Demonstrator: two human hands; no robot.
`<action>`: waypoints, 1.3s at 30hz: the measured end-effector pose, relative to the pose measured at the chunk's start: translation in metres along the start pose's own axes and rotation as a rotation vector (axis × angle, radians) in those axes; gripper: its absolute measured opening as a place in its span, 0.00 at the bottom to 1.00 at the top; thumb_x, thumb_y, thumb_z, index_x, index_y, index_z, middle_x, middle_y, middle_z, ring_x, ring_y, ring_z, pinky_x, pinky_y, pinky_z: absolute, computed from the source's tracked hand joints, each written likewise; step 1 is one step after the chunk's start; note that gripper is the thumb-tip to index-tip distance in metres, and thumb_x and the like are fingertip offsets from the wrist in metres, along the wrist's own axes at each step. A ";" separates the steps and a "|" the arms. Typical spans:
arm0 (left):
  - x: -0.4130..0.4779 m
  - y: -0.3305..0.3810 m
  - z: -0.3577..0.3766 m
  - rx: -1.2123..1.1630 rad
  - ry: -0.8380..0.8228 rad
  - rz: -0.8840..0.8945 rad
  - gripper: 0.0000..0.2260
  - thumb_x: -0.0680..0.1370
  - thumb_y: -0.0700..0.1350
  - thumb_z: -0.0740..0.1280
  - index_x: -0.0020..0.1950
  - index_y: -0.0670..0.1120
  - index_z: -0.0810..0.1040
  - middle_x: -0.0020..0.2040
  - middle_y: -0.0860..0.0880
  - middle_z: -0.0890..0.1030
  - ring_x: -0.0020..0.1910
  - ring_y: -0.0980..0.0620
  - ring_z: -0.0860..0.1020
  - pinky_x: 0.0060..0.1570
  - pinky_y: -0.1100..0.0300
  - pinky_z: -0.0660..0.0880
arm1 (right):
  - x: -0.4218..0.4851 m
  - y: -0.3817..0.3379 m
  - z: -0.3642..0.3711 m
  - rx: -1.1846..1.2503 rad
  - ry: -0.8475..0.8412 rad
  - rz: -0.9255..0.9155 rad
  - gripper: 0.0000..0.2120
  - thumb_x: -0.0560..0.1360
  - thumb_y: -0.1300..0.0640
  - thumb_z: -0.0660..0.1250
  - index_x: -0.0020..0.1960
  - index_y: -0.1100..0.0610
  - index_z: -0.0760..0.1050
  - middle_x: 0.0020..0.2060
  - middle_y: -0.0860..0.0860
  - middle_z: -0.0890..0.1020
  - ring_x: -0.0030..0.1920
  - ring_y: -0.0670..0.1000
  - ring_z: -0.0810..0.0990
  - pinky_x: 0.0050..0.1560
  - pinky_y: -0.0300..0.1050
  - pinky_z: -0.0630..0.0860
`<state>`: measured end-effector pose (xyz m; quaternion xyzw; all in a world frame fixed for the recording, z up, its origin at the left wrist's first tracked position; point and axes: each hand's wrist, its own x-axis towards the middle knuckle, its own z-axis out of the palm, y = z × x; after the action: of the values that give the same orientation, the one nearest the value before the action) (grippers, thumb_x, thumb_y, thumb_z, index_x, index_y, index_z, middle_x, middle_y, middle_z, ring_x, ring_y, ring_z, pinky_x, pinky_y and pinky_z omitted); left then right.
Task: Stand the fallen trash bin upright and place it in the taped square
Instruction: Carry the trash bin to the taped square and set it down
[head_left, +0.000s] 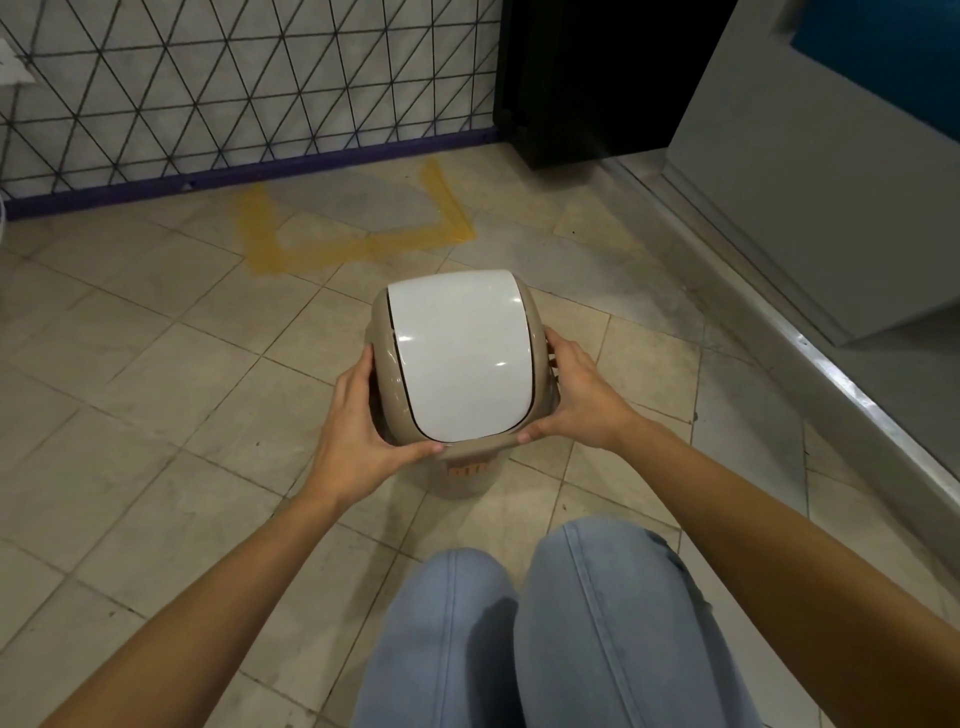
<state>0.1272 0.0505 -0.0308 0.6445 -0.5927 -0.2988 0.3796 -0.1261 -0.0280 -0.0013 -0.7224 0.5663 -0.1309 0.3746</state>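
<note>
Head view showed the trash bin (457, 364) upright at the centre of the frame, below the taped square (358, 244). The left hand (358, 431) and right hand (576, 400) gripped its rim from both sides, fingers (363, 374) wrapped around it.

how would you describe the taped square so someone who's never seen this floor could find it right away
Start at the wire-grid wall panel with the purple base strip, at the far edge of the tiled floor. At its foot, just beyond the trash bin held between the left hand and right hand, lies the taped square. It is the only yellow marking on the beige tiles, open toward the wall.
</note>
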 end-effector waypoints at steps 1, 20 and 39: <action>0.002 -0.001 0.000 0.007 -0.007 -0.002 0.58 0.54 0.60 0.80 0.76 0.55 0.49 0.70 0.52 0.61 0.69 0.53 0.64 0.67 0.54 0.64 | 0.003 -0.001 0.000 0.006 -0.002 -0.001 0.64 0.51 0.52 0.84 0.75 0.44 0.47 0.70 0.49 0.62 0.71 0.52 0.60 0.71 0.57 0.63; 0.052 -0.008 -0.004 -0.178 0.065 -0.079 0.56 0.55 0.55 0.81 0.76 0.54 0.53 0.73 0.55 0.62 0.70 0.60 0.62 0.68 0.57 0.63 | 0.065 -0.030 -0.007 0.087 -0.015 -0.029 0.63 0.56 0.63 0.81 0.77 0.48 0.43 0.74 0.50 0.61 0.74 0.54 0.59 0.71 0.57 0.63; 0.101 -0.002 -0.008 -0.221 0.096 -0.206 0.53 0.60 0.39 0.80 0.76 0.53 0.51 0.64 0.65 0.65 0.66 0.52 0.68 0.56 0.66 0.70 | 0.124 -0.038 -0.018 0.078 -0.051 -0.062 0.61 0.58 0.63 0.80 0.77 0.49 0.43 0.74 0.52 0.60 0.74 0.55 0.59 0.71 0.54 0.63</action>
<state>0.1473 -0.0487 -0.0217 0.6698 -0.4683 -0.3682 0.4433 -0.0695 -0.1455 0.0081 -0.7274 0.5283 -0.1460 0.4128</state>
